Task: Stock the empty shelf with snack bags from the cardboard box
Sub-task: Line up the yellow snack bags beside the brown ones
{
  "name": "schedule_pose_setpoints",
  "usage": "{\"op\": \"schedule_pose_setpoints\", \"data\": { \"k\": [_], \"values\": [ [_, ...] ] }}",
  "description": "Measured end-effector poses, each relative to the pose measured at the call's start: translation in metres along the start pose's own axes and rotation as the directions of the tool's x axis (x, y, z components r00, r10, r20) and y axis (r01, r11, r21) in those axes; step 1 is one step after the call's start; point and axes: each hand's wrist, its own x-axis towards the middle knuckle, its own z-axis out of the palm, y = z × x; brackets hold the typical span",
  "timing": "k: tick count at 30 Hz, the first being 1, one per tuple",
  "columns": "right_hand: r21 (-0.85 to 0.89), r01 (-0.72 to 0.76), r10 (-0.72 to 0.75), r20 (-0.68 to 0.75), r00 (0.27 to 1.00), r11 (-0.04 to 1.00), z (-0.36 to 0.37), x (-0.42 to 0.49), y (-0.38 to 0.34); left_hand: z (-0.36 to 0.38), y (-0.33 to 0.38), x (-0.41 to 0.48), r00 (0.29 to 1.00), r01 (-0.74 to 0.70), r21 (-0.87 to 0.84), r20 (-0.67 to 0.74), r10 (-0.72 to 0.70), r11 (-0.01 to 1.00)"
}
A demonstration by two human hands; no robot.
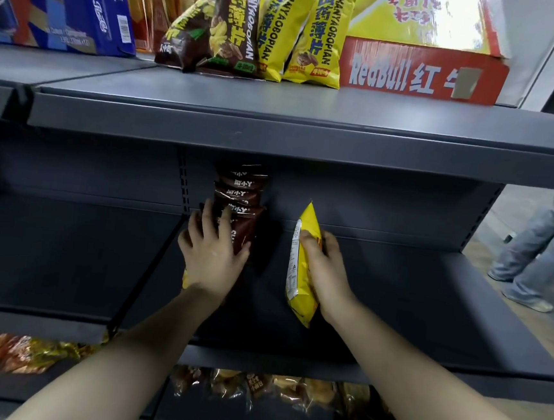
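Several brown bags are leaning under our spread left hand; our right hand is gripping a yellow bag, likely needing standing beside them.

**Middle shelf layout**
Row of bags runs front to back on middle shelf, left hand on its front end. Single bag in right hand, right of the row, apart. Upper bags one shelf above, carton just right of them.
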Motion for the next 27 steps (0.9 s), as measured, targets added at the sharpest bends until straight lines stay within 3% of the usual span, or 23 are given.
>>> {"op": "schedule_pose_setpoints", "data": {
  "k": [8, 20, 27],
  "values": [
    [-0.003, -0.007, 0.007, 0.024, 1.0, 1.0, -0.003, -0.007, 0.0, -0.002, 0.017, 0.0, 0.991, 0.083, -0.061, 0.107, -0.077, 0.995],
    [-0.056, -0.026, 0.029, 0.043, 0.999, 0.998, -0.01, -0.013, 0.002, -0.002, 0.011, 0.005, 0.991, 0.134, -0.196, 0.025, -0.131, 0.971],
    [-0.032, -0.01, 0.011, 0.031, 0.999, 0.999, -0.006, -0.018, 0.002, -0.024, 0.009, -0.012, 0.972, 0.234, -0.345, 0.072, -0.223, 0.909]
  ]
}}
